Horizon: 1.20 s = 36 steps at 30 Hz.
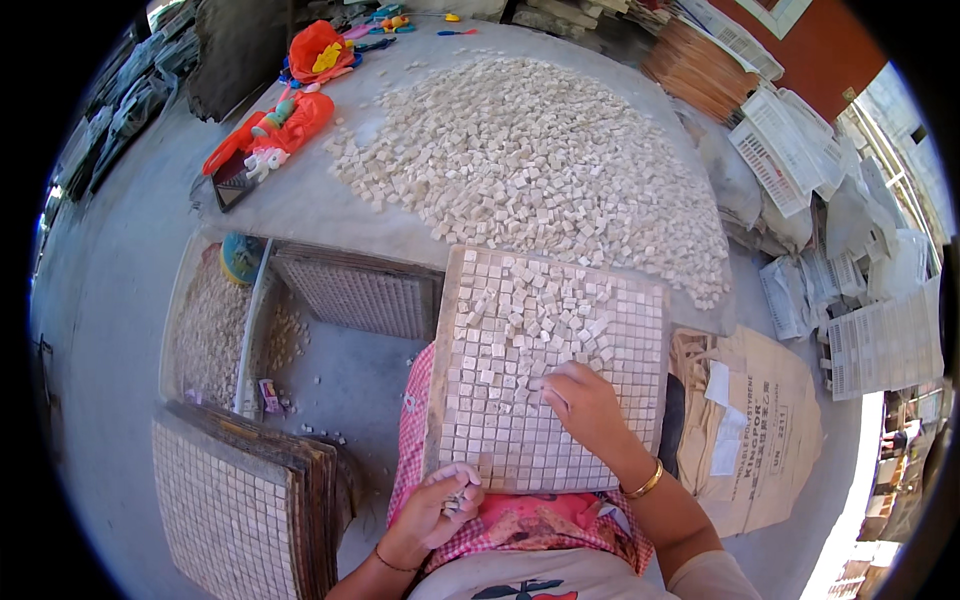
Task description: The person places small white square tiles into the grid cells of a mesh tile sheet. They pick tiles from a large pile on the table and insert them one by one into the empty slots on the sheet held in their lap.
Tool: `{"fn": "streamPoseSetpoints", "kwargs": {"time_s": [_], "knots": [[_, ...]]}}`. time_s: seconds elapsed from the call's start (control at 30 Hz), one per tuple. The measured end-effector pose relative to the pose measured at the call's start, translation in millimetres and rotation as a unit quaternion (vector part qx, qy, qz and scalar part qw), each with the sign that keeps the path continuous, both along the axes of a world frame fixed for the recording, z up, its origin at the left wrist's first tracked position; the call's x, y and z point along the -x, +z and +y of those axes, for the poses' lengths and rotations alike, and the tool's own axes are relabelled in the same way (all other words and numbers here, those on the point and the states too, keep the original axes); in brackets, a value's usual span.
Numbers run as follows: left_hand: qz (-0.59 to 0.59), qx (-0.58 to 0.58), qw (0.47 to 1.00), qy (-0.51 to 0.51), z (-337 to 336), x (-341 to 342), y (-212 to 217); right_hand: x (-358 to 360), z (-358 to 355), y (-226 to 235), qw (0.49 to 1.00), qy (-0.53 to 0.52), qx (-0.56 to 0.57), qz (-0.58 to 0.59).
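A square grid board rests on my lap, its compartments largely filled with small pale stone tiles. Loose stone tiles lie heaped on its upper middle part. My left hand is curled around several small stone tiles beside the board's near left corner. Over the middle right of the board is my right hand, fingers bent and closed with the tips down at the tiles. Whatever those fingertips pinch is hidden.
A big pile of stone tiles covers the surface ahead. Stacked tile boards stand at lower left, near a bin of tile pieces. Red bags lie at upper left. A brown paper sack and white plastic crates are on the right.
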<state>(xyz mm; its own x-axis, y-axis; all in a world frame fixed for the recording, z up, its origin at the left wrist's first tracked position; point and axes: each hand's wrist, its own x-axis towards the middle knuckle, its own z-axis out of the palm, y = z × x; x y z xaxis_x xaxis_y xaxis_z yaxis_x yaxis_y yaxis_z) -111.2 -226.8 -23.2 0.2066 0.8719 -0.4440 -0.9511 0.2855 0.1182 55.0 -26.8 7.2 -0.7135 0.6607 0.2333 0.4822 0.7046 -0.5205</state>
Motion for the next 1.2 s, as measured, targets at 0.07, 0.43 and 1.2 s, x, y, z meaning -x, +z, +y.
{"fn": "streamPoseSetpoints", "kwargs": {"time_s": [0.07,0.43,1.2], "knots": [[0.009,-0.006,1.000,-0.014,6,-1,3,2,6,-3,1.000,0.013,0.000,-0.014],[0.107,0.041,0.989,-0.092,69,-14,28,1,4,12,0.999,0.051,0.010,0.018],[0.771,-0.141,0.616,-0.076,118,-8,14,-8,15,4,0.994,-0.017,0.081,0.073]]}}
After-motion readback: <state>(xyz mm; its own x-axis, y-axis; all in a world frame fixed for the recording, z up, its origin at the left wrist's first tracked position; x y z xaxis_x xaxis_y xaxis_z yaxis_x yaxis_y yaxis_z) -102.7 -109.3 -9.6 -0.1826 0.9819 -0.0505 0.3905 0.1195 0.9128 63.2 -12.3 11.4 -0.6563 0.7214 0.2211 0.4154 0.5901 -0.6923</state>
